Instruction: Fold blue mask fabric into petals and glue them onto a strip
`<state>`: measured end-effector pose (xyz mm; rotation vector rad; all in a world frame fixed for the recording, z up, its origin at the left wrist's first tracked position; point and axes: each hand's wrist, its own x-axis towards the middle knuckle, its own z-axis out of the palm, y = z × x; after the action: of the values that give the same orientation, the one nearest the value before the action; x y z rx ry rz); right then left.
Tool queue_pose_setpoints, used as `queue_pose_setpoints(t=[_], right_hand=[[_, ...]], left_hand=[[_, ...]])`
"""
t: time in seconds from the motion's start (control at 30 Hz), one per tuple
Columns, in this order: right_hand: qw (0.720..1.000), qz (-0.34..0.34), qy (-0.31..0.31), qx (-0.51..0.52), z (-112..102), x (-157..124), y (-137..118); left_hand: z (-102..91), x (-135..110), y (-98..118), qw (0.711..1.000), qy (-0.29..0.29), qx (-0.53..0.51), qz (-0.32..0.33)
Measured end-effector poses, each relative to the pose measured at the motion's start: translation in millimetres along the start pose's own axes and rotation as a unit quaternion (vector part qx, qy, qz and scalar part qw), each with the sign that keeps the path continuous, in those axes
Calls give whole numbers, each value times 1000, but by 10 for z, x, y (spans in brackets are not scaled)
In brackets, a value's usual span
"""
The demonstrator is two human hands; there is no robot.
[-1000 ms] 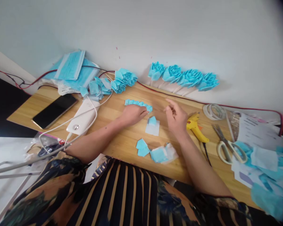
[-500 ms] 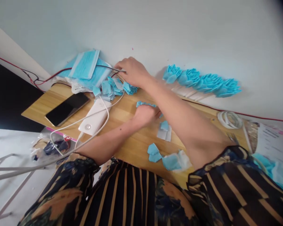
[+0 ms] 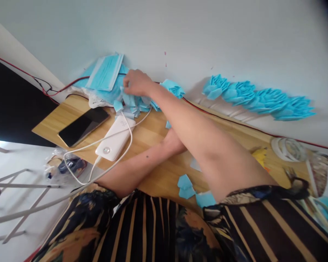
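Note:
My right hand (image 3: 136, 83) reaches across my body to the far left of the wooden table (image 3: 150, 133). Its fingers are curled down into a pile of cut blue mask pieces (image 3: 133, 103), pinching one of them. Just behind the pile lies a stack of blue face masks (image 3: 105, 74). A folded blue flower (image 3: 173, 88) sits right of the hand. My left forearm (image 3: 142, 163) rests on the table, and its hand is hidden under my right arm.
A row of blue paper flowers (image 3: 257, 96) leans on the wall. A white power bank (image 3: 116, 138) with cables and a black phone (image 3: 83, 125) lie at the left. Blue scraps (image 3: 186, 182) sit near the front edge; a yellow glue gun (image 3: 259, 156) shows at right.
My right hand has swung from the table's middle across to the far-left pile of blue pieces. The view has shifted left. My left hand is now covered by the right arm.

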<state>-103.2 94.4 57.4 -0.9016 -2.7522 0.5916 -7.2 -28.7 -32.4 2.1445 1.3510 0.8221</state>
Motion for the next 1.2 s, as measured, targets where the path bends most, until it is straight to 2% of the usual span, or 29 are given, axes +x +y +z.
queue_pose_setpoints(t=[0.13,0.23,0.33,0.37,0.4,0.47,0.5,0.53,0.6,0.7,0.8,0.93,1.1,1.2], right_hand=[[979,6,81,188,-327,-203,-35],[921,34,108,374,-597,-584,-23],[856,55,117,500,-802,-1135,87],[848,67,126,510,-849,-1349,151],[844,60,148,513,-885,-1574,229],[829,88,200,515,-907,-2038,424],[836,120,218,489,-889,-2267,534],[846,147,243,452,-851,-2487,646],[848,190,286,403,-717,-2872,844],[853,215,273,390,-442,-3256,994],[853,262,207,401,-207,-3408,974],[841,335,143,399,-55,-3458,912],[834,308,176,423,-11,-3493,928],[821,298,201,444,-24,-3483,904]], left_hand=[[-110,21,153,997,-28,77,-12],[-196,27,255,985,-53,161,1],[-240,12,301,977,-37,208,18],[-248,4,305,977,-28,211,18],[-256,-3,307,977,-22,211,17],[-277,-16,306,977,-19,214,9],[-291,-20,305,976,-20,219,3],[-307,-21,304,974,-20,224,-2],[-337,-19,296,974,-14,225,-8],[-360,-7,268,976,4,214,-33],[-352,-2,236,977,11,211,-37],[-341,-7,230,968,3,249,-25],[-342,-25,260,968,1,250,-17],[-330,-40,241,979,6,206,-5]])
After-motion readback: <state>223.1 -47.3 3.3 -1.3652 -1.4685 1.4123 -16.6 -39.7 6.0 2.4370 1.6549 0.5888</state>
